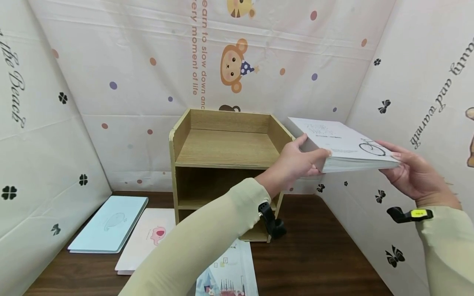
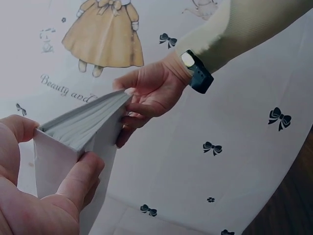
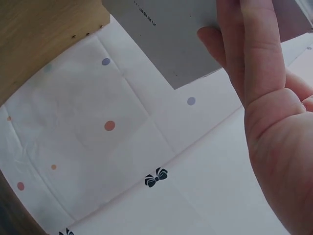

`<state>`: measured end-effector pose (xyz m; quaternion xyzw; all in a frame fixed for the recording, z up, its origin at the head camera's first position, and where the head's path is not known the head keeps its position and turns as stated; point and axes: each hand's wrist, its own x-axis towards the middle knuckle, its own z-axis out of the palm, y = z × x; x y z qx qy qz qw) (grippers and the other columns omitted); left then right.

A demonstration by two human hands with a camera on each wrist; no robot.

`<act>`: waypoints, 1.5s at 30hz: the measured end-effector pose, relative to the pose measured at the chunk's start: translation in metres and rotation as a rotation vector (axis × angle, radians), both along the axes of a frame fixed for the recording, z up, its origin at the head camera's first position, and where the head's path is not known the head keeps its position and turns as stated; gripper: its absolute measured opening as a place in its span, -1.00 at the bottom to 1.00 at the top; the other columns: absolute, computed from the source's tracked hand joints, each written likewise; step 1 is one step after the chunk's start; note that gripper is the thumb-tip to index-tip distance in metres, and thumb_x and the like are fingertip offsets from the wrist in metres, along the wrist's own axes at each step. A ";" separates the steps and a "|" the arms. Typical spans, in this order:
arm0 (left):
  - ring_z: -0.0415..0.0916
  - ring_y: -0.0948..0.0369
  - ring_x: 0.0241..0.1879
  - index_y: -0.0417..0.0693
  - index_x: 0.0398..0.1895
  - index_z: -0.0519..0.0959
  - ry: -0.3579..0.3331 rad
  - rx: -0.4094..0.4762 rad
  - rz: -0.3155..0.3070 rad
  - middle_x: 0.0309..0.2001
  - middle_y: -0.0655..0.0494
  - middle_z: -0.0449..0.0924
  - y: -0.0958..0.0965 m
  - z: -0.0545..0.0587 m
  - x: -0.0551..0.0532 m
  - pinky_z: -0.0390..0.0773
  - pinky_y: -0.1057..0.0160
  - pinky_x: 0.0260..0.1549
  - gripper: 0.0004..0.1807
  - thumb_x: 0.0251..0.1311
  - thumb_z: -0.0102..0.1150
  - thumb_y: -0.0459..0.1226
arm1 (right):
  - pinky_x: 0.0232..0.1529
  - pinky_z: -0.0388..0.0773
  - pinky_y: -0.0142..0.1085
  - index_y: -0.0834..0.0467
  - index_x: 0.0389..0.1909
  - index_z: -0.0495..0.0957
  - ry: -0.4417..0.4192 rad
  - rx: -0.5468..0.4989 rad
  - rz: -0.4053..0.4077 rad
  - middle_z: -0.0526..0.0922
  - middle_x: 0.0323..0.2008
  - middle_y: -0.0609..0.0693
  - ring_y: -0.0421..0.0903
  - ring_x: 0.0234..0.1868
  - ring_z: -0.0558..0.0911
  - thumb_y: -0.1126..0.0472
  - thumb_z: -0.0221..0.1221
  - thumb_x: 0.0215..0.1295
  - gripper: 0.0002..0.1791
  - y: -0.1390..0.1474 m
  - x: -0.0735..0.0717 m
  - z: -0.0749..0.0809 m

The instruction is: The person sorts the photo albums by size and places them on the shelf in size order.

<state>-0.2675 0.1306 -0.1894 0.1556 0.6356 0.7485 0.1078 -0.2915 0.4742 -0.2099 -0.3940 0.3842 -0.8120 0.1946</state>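
I see left hand (image 1: 296,162) pinching white book (image 1: 340,139) at left end, right hand (image 1: 416,170) pinching right end; book aloft, right of shelf (image 1: 226,147). Blue notebook (image 1: 111,224) on desk (image 1: 314,242), left of shelf.

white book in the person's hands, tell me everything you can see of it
The white book is thick and looks closed, with a smooth, apparently stiff cover printed with small faint writing and a dark looping design. Its flat spine and pale page edges show. It is held up, printed face upward, right of the wooden shelf's top in the head view. The left hand grips the spine side, the right hand the opposite side.
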 end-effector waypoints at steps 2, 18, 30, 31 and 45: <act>0.79 0.07 -0.17 0.37 0.58 0.21 0.011 -0.006 0.000 0.43 -0.06 0.37 -0.001 0.002 0.000 0.70 0.17 0.08 -0.07 0.17 0.48 -0.13 | 0.36 0.47 -0.08 0.49 0.48 0.17 0.009 -0.002 -0.012 0.41 0.40 0.40 0.21 0.34 0.55 0.52 -0.52 0.52 -0.41 -0.001 0.001 0.002; 0.72 0.06 -0.04 0.27 0.59 0.21 0.052 0.034 0.002 0.50 -0.08 0.25 -0.002 0.022 -0.002 0.77 0.20 -0.14 -0.06 0.18 0.48 -0.21 | 0.35 0.48 -0.08 0.51 0.46 0.19 0.019 -0.037 -0.048 0.42 0.39 0.42 0.22 0.34 0.55 0.51 -0.45 0.54 -0.45 -0.005 0.002 0.016; 0.69 0.19 -0.26 0.19 0.58 0.25 0.046 0.096 -0.026 0.15 -0.04 0.53 -0.012 0.030 -0.002 0.78 0.17 -0.17 -0.10 0.19 0.46 -0.28 | 0.30 0.51 -0.13 0.50 0.41 0.30 -0.010 -0.008 -0.133 0.52 0.31 0.39 0.17 0.28 0.61 0.51 -0.35 0.53 -0.48 -0.018 0.007 0.029; 0.69 0.19 -0.28 0.19 0.58 0.25 0.041 0.105 -0.029 0.08 -0.02 0.55 -0.014 0.030 -0.002 0.78 0.15 -0.17 -0.10 0.19 0.46 -0.29 | 0.30 0.52 -0.13 0.50 0.40 0.31 -0.014 -0.006 -0.137 0.52 0.31 0.39 0.17 0.28 0.61 0.51 -0.35 0.53 -0.48 -0.019 0.007 0.030; 0.70 0.13 -0.25 0.15 0.60 0.20 0.008 0.145 -0.081 -0.15 0.00 0.65 -0.036 0.032 -0.008 0.75 0.07 -0.04 -0.13 0.26 0.39 -0.30 | 0.33 0.50 -0.06 0.51 0.42 0.26 -0.079 -0.033 -0.079 0.47 0.34 0.41 0.21 0.32 0.57 0.52 -0.41 0.52 -0.46 -0.040 0.005 0.035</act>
